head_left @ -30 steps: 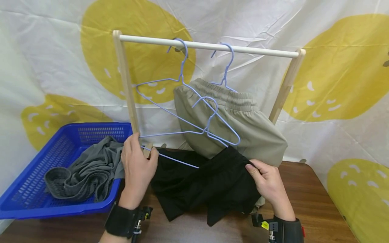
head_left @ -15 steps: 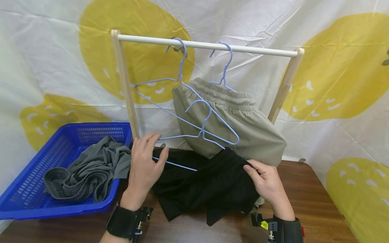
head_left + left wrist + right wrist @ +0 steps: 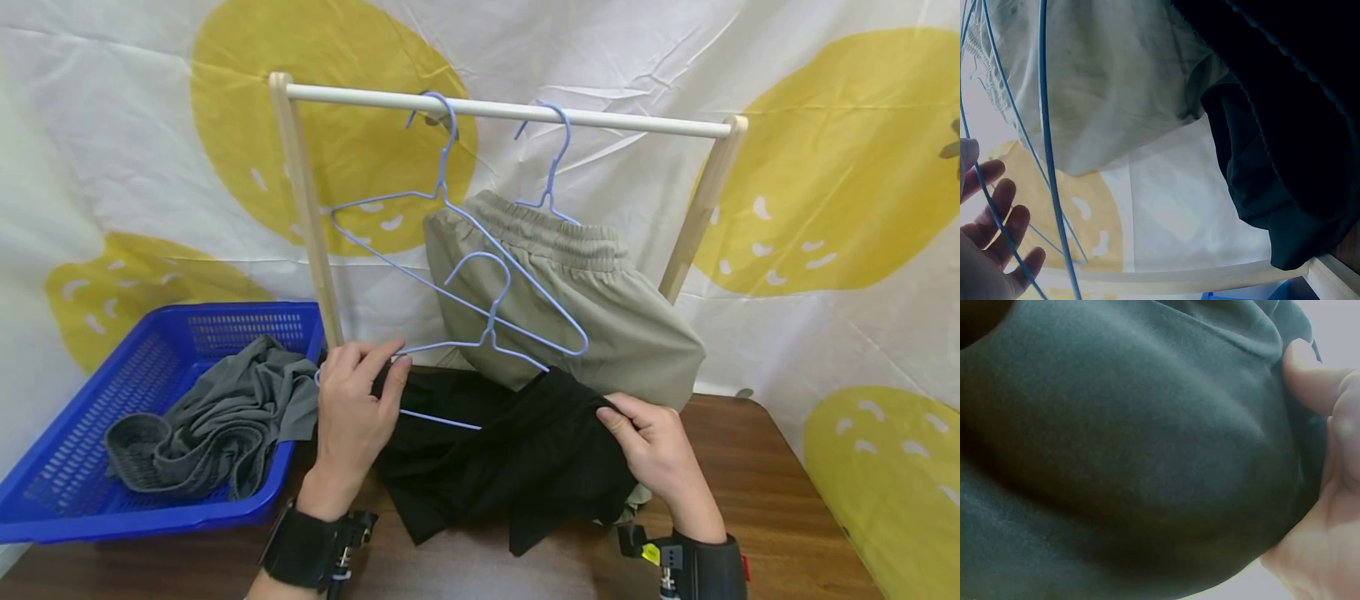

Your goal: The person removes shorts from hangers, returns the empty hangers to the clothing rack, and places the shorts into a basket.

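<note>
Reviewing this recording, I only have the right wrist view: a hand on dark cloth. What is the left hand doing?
Observer: The left hand pinches one shoulder of a blue hanger.
Operator: Where does the hanger's other shoulder go?
Observer: It disappears into the black garment, at the waist.
Operator: Is any clothing already on the rack?
Observer: Yes, a beige garment hangs there.

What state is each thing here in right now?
Held hanger: off the rail, left side in the left hand.
Black garment: gripped by the right hand, covering the held hanger's right end.
Left hooked hanger: on the rail, bare.
Beige garment: on the right hooked hanger.
Gray garment: crumpled, in the blue basket.
</note>
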Motion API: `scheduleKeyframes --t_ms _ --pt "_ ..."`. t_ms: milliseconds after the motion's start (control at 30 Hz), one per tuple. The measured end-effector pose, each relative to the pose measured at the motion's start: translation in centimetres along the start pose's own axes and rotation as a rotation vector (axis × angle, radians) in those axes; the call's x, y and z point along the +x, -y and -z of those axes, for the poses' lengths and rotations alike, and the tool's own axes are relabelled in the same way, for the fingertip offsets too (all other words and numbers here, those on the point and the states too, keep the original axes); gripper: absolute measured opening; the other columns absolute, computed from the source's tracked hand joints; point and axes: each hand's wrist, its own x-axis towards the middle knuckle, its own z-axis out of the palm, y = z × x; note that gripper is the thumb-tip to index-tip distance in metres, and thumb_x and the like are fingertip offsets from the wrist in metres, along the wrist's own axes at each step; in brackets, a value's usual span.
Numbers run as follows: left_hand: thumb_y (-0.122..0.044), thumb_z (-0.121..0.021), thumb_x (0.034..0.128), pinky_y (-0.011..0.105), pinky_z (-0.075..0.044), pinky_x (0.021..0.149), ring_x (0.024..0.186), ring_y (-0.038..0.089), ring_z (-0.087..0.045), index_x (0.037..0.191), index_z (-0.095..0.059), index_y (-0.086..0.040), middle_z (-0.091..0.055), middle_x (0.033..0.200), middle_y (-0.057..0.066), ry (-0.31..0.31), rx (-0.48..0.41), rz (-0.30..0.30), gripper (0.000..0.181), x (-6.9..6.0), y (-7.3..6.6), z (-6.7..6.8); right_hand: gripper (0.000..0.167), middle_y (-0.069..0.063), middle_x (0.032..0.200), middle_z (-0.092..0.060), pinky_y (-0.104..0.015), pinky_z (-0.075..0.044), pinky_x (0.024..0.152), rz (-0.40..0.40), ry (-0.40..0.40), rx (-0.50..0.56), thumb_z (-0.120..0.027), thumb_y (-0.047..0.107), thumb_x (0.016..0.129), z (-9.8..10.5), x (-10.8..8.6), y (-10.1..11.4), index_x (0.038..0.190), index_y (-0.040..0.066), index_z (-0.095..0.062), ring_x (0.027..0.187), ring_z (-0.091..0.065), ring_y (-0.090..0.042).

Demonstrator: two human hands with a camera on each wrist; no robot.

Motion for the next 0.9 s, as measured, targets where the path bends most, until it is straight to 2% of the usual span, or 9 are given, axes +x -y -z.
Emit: scheduleKeyframes --t_ms 300,467,600,733,900 --pt "-0.018 -0.074 0.0954 0.042 -0.034 0.071 0.079 0.034 -0.056 0.100 -0.079 -0.003 -0.062 0.084 0.011 -0.071 -0.032 0.013 0.017 0.16 -0.46 -0.03 0.020 -0.003 0.084 -0.076 -0.014 -0.051 0.071 -0.010 -0.005 -0.002 -0.069 -0.010 0.091 -0.04 0.09 0.25 0.093 0.007 -0.078 0.076 -0.067 -0.003" --pt "-0.019 -0.074 0.0956 0.040 -0.033 0.072 0.078 0.032 -0.056 0.099 -0.080 -0.003 -0.062 0.082 0.010 -0.083 -0.043 0.031 0.017 0.15 -0.57 -0.04 0.018 -0.006 0.088 -0.078 -0.012 -0.051 0.076 -0.026 -0.023 -0.008 -0.069 -0.010 0.090 -0.11 0.10 0.29 0.095 0.005 -0.079 0.081 -0.069 -0.002" --pt "-0.016 -0.076 0.0936 0.040 -0.032 0.072 0.078 0.031 -0.056 0.098 -0.080 -0.004 -0.061 0.081 0.010 -0.090 -0.039 0.038 0.013 0.16 -0.60 -0.04 0.019 -0.008 0.089 -0.078 -0.010 -0.050 0.078 -0.011 -0.045 -0.006 -0.070 -0.011 0.089 -0.20 0.15 0.30 0.096 0.003 -0.079 0.084 -0.070 -0.002" --pt "-0.016 -0.076 0.0935 0.040 -0.031 0.071 0.077 0.031 -0.056 0.097 -0.080 -0.004 -0.061 0.081 0.011 -0.110 -0.038 0.020 0.013 0.18 -0.63 -0.01 0.020 -0.010 0.091 -0.078 -0.010 -0.050 0.080 0.010 -0.063 0.003 -0.069 -0.013 0.088 -0.31 0.21 0.23 0.097 0.002 -0.079 0.087 -0.071 -0.002" --pt "-0.019 -0.075 0.0947 0.039 -0.031 0.071 0.077 0.030 -0.056 0.096 -0.080 -0.005 -0.061 0.081 0.011 -0.124 -0.047 0.021 0.015 0.26 -0.65 0.03 0.022 -0.012 0.090 -0.077 -0.010 -0.050 0.081 0.031 -0.100 0.028 -0.067 -0.017 0.087 -0.39 0.23 0.20 0.097 -0.001 -0.079 0.090 -0.068 0.004"
